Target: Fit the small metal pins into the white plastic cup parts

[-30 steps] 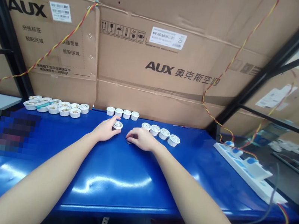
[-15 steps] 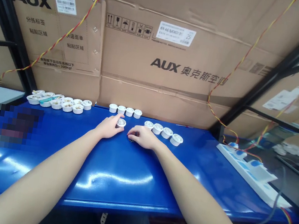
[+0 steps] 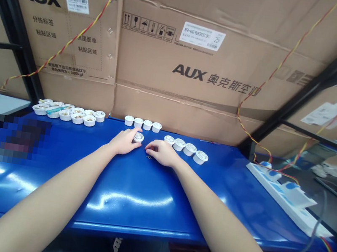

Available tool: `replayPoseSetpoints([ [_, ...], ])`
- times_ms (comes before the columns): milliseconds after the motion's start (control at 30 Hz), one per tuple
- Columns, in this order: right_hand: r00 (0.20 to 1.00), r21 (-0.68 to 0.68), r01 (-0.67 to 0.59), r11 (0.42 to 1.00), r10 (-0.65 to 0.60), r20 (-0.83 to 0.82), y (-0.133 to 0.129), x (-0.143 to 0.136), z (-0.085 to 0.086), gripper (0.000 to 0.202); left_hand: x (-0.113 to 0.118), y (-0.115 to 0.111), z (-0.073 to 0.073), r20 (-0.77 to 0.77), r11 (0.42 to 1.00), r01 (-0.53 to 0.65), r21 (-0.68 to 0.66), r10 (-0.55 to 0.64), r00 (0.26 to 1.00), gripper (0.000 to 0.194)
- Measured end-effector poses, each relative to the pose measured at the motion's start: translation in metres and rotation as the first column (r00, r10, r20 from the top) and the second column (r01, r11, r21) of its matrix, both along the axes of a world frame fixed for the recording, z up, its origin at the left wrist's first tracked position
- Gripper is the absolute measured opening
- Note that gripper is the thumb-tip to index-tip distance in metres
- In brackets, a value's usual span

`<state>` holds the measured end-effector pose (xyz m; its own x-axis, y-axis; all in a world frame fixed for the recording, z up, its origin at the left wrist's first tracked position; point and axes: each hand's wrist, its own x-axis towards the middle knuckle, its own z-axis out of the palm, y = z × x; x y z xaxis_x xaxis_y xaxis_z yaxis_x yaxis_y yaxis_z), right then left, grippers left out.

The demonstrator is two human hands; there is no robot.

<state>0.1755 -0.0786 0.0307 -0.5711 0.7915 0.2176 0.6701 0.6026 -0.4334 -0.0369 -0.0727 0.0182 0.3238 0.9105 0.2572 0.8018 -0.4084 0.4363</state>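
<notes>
My left hand (image 3: 123, 140) is closed around the side of a small round white cup (image 3: 138, 138), thumb in front and fingers behind. The cup stands upright on the blue table, with contents too small to name. Just right of it, my right hand (image 3: 161, 152) is curled low over the table, thumb and fingertips drawn together. Some tiny dark and brassy pieces (image 3: 148, 157) lie under its fingertips; whether it pinches one is hidden. Behind my right hand, several similar white cups (image 3: 189, 149) stand in a slanting row.
Several white cups (image 3: 147, 125) line the back edge, and more with small contents (image 3: 77, 118) cluster at the back left beside a teal object (image 3: 54, 111). A blurred-out dark item (image 3: 20, 141) lies left. A white power strip (image 3: 287, 200) is on the right. Cardboard (image 3: 178, 85) walls the back.
The right hand has lifted slightly, so the tiny pieces beneath its fingertips show more. The left hand keeps its hold on the cup. The whole view has shifted a little.
</notes>
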Motion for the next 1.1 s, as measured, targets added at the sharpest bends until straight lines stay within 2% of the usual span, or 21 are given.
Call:
replayPoseSetpoints([
  [500, 0.996, -0.114, -0.055, 0.992, 0.047, -0.076, 0.005, 0.013, 0.002, 0.019, 0.000, -0.001, -0.001, -0.019, 1.000, -0.001, 0.008, 0.001, 1.000, 0.053],
  [800, 0.994, -0.097, -0.079, 0.992, 0.070, -0.089, 0.006, 0.012, -0.002, 0.019, -0.001, 0.003, -0.006, -0.012, 0.999, 0.021, 0.040, -0.020, 1.000, 0.051],
  [1100, 0.998, -0.050, -0.053, 0.997, 0.050, -0.048, 0.007, 0.010, -0.002, 0.013, 0.000, 0.001, -0.003, -0.039, 0.999, 0.019, 0.029, -0.017, 0.999, 0.050],
])
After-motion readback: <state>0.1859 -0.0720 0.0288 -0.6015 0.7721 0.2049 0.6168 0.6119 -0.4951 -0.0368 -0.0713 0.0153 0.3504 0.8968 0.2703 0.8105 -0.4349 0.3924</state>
